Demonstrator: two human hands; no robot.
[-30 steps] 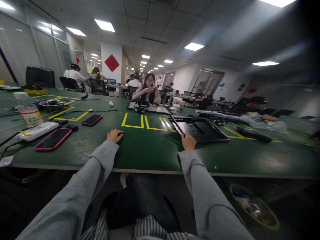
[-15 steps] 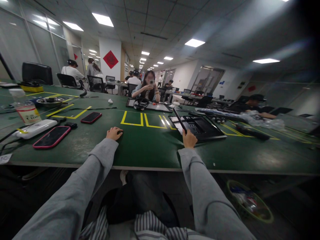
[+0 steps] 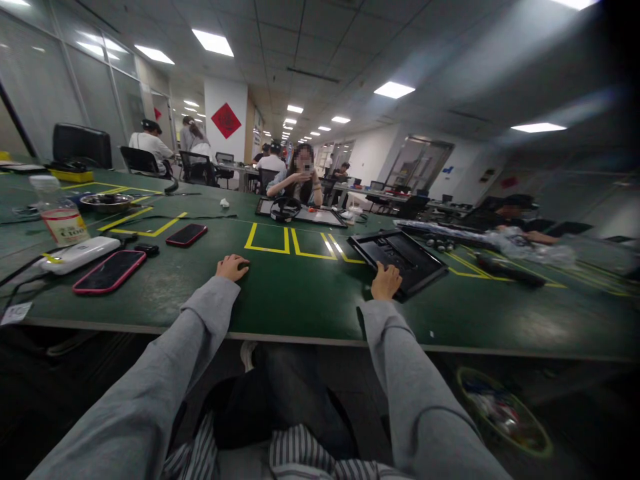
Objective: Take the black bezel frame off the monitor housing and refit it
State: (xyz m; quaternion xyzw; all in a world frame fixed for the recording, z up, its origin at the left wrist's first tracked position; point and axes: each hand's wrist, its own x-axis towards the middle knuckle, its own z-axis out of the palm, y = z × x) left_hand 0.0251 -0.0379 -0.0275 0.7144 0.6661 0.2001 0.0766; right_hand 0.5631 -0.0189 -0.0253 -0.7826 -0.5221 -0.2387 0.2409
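A black flat panel (image 3: 400, 255) lies on the green table (image 3: 300, 293), right of centre. My right hand (image 3: 386, 281) rests on its near corner, fingers curled over the edge and gripping it. My left hand (image 3: 231, 267) lies on the table to the left, its fingers curled loosely round a small dark thing I cannot make out. Grey sleeves cover both arms.
On the left lie a pink-cased phone (image 3: 109, 271), a red phone (image 3: 185, 235), a white power bank (image 3: 80, 254), a bottle (image 3: 59, 217) and a metal bowl (image 3: 106, 202). Yellow tape boxes (image 3: 290, 243) mark the middle. Headphones (image 3: 285, 209) and seated people are beyond. A bin (image 3: 503, 410) stands under the table's right side.
My right hand had a thin panel lifted and tilted upright over the black tray; it now lies flat on it, with the hand on its near corner. My left hand has not moved.
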